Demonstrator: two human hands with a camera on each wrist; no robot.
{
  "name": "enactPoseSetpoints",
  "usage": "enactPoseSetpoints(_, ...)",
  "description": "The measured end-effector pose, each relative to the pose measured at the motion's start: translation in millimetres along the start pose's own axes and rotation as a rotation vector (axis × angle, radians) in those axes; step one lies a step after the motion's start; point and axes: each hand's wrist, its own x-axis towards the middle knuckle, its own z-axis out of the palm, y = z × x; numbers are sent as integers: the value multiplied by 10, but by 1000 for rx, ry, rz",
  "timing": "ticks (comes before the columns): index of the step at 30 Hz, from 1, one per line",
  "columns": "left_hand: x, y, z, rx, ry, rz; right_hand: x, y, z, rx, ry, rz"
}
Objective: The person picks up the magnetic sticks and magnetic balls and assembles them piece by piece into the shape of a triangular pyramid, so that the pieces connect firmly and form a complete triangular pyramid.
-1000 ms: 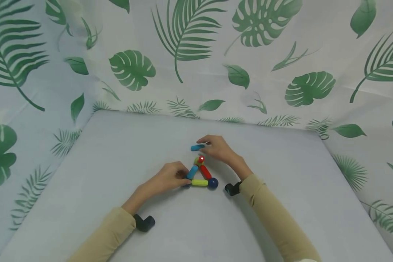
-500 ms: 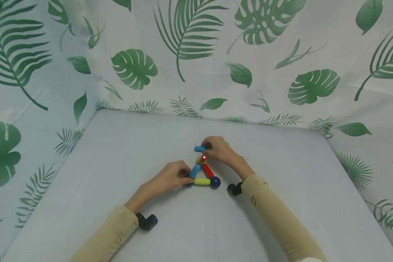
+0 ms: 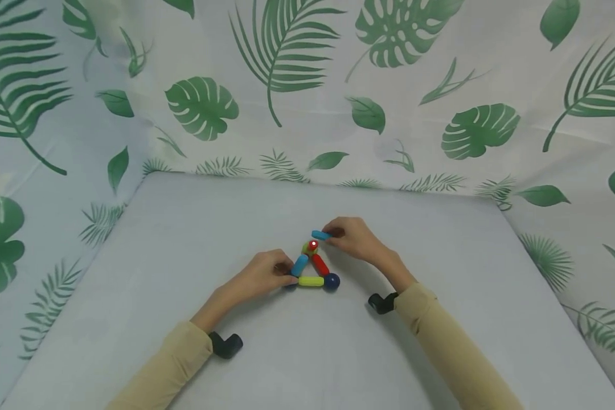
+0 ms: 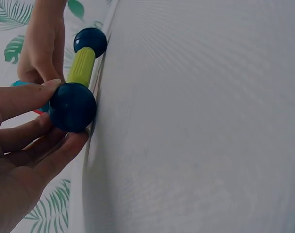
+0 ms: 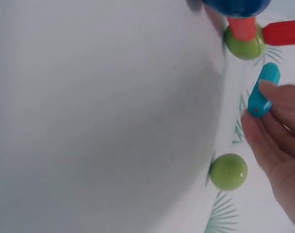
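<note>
A magnetic-rod triangle lies on the table: a yellow-green rod (image 3: 311, 281), a red rod (image 3: 320, 264) and a blue rod (image 3: 299, 265) between balls. Its far corner is a green ball (image 5: 244, 43), from which another red rod (image 5: 286, 33) stands up. My left hand (image 3: 263, 273) grips the dark blue ball (image 4: 72, 108) at the left corner, thumb on one side and fingers on the other. A second dark blue ball (image 3: 331, 282) forms the right corner. Just beyond the far corner, my right hand (image 3: 356, 236) pinches a loose blue rod (image 5: 264, 90) between thumb and fingers, apart from the triangle.
A loose green ball (image 5: 228, 172) sits on the table near my right hand, hidden behind it in the head view. Dark wrist devices (image 3: 228, 345) hang under both cuffs. Leaf-printed cloth (image 3: 312, 125) walls the back and sides of the white table (image 3: 287, 364).
My right hand has closed its fingers on the loose blue rod and shifted it slightly right, tilting it. My left hand stays on its ball. The head view has swayed a little.
</note>
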Motion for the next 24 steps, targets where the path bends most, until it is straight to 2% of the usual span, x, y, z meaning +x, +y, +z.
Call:
enactPoseSetpoints(10,-1,-6,-12,18,1,8,-311,51,-73,181,-56,40)
enactPoseSetpoints(15,6,12,13,20,3,-4,-465,30,-65,292,-110,63)
enactPoseSetpoints(18,-3,20,12,20,4,1,-516,10,-38,351,-135,74)
enactPoseSetpoints(24,-16,23,11,6,11,7,-555,-36,0,389,-176,56)
